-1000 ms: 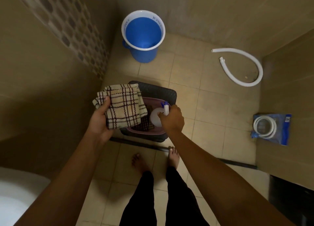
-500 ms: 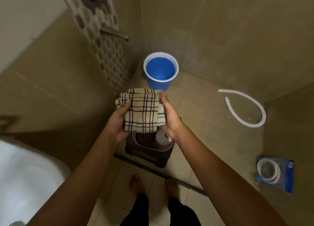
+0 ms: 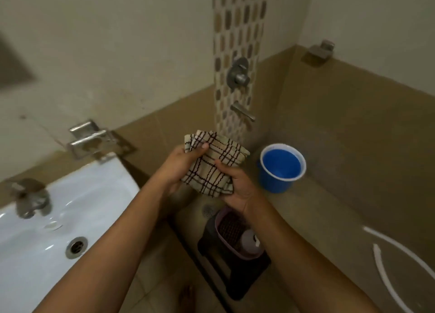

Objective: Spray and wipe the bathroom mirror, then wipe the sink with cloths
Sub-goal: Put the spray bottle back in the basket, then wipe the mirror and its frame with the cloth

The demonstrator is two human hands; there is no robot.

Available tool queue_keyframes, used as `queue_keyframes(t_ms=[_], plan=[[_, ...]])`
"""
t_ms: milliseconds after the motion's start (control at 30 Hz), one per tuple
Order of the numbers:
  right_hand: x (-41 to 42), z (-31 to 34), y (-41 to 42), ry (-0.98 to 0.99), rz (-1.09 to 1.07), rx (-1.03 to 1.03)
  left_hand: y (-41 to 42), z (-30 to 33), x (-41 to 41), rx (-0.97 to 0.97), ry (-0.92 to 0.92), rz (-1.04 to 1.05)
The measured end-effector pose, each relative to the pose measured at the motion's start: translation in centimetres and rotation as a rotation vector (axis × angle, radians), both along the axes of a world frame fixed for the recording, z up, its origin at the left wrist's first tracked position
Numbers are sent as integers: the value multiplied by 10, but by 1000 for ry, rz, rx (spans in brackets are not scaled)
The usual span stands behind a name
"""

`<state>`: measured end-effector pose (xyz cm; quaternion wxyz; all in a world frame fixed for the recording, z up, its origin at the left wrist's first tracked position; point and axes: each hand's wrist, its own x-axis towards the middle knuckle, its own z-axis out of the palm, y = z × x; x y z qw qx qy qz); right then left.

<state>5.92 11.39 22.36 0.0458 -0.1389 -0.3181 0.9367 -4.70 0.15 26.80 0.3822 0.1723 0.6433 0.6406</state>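
A beige cloth with dark checks is held folded in front of me at chest height. My left hand grips its upper left side, thumb over the top. My right hand grips its lower right edge from beneath. The white sink lies at the lower left with its tap and drain. The spray bottle lies in a pink basket on a dark stool on the floor below my hands. A dark cloth sits in the basket too. The mirror is not in view.
A blue bucket stands on the floor by the wall, right of my hands. A shower valve and spout stick out of the mosaic strip. A metal soap holder hangs above the sink. A white hose curls at lower right.
My right hand has left the spray bottle in the basket and now holds the cloth together with my left. My view has lifted and swung left, bringing the sink into sight.
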Motion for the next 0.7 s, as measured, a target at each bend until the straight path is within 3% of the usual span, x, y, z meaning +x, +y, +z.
queue_keyframes(t_ms=[100, 233, 533, 700], plan=[[-17, 27, -21, 2, 81, 34, -32, 25, -9, -1, 229, 176], [-42, 55, -63, 89, 226, 47, -88, 59, -20, 26, 375, 375], [-81, 109, -189, 235, 491, 15, -235, 109, -25, 143, 357, 551], [-103, 143, -273, 237, 525, 107, -318, 145, -33, 126, 457, 597]])
